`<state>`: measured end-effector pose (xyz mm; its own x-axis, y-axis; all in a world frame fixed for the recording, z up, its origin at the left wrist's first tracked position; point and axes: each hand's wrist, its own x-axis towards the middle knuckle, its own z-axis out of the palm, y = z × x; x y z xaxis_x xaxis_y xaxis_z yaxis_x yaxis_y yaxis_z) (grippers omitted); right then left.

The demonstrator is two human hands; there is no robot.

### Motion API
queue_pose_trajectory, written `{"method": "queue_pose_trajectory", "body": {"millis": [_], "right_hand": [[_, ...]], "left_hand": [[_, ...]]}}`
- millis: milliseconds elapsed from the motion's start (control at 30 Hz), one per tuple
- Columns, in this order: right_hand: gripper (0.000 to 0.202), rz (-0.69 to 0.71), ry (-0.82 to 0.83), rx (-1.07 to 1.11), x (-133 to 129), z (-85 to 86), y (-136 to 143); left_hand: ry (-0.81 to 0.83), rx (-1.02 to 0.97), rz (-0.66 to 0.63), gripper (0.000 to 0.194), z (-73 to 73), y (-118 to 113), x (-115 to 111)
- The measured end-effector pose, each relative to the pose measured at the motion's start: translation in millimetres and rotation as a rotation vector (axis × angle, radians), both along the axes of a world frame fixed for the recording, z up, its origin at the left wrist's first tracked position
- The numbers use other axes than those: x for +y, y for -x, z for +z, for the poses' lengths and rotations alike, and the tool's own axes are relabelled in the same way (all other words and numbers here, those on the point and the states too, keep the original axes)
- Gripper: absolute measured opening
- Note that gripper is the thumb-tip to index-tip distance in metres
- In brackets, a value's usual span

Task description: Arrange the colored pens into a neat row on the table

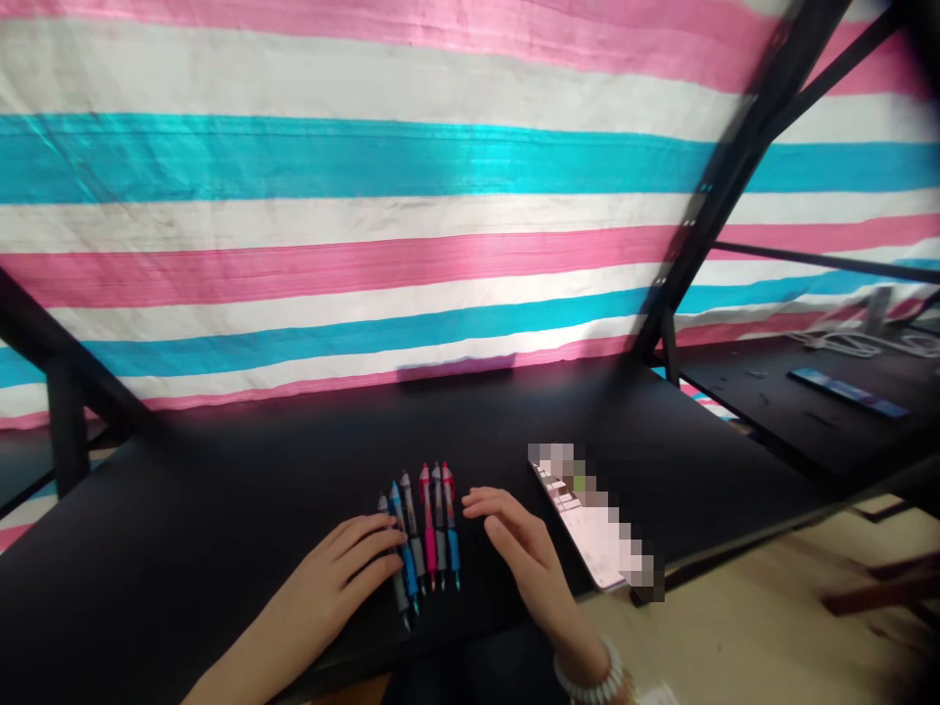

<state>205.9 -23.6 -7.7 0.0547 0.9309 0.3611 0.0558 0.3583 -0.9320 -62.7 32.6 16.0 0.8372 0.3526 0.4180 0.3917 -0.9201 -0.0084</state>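
Several click pens lie side by side on the black tabletop (257, 460), tips toward me. A pink pen (430, 543) is near the middle of the row, and a pen with a red top and blue grip (453, 548) is at its right end. At the left lie a blue pen (408, 568) and a grey-grip pen (399, 590). My left hand (334, 578) rests flat at this left side, its fingertips over the outermost pens and partly hiding them. My right hand (525, 553) is just right of the row, fingers loosely extended, apart from the pens and holding nothing.
Right of my right hand lies a pale pink flat case (587, 524), partly pixelated. Black metal frame posts (705, 215) stand at both sides, before a striped tarp (367, 157). On the neighbouring table at right are a blue flat box (848, 392) and white cables (844, 341).
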Motion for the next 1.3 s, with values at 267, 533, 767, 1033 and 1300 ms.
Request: {"method": "queue_pose_trajectory", "body": {"millis": [267,533,767,1033,1300], "right_hand": [[0.03,-0.004,0.004,-0.015,1.2,1.3,-0.2],[0.029,0.009,-0.016,-0.005,4.0,-3.7,-1.1],[0.027,0.014,0.025,-0.033,4.6,2.6,-0.2],[0.019,0.067,-0.032,-0.26,9.2,10.7,14.9],[0.036,0.019,0.107,-0.127,6.9,0.7,13.7]], "left_hand": [[0.021,0.016,0.015,0.033,-2.5,3.5,1.2],[0.044,0.003,0.009,0.037,-7.3,2.0,5.5],[-0.09,-0.148,0.103,0.047,-4.2,10.3,9.0],[-0.149,-0.245,0.232,0.052,6.2,-29.5,-3.9],[0.218,-0.711,0.461,0.045,-12.5,-50.4,-28.8]]}}
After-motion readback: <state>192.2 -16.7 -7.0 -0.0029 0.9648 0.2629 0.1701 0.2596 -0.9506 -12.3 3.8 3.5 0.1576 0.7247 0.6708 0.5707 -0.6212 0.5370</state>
